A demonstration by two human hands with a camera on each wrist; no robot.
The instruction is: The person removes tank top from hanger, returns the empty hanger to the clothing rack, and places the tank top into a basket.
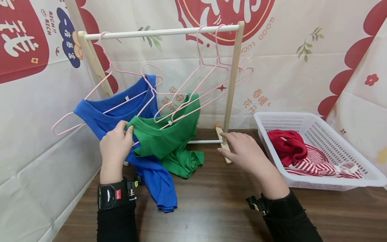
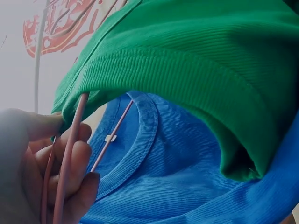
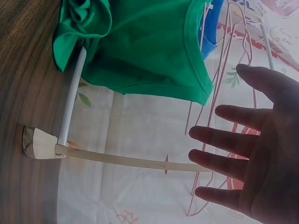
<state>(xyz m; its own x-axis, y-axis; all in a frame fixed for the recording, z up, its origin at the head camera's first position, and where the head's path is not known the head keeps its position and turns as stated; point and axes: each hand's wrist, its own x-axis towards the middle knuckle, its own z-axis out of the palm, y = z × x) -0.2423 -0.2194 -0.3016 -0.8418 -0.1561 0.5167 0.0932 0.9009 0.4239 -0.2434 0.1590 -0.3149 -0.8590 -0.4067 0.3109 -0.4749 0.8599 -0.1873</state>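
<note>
A green shirt is on a pink hanger, whose hook shows below the rail in the head view. My left hand pinches the shirt's shoulder edge between thumb and fingers, and the hanger wire runs across those fingers. Just behind and to the left, a blue shirt hangs from the rail on another pink hanger, its lower part reaching the table. My right hand holds nothing; its fingers are spread near the rack's right post.
The clothes rack has a white top rail. Two bare pink hangers hang near its right end. At the right, a white basket contains a red garment and a red-and-white striped one. A printed cloth backs the wooden table.
</note>
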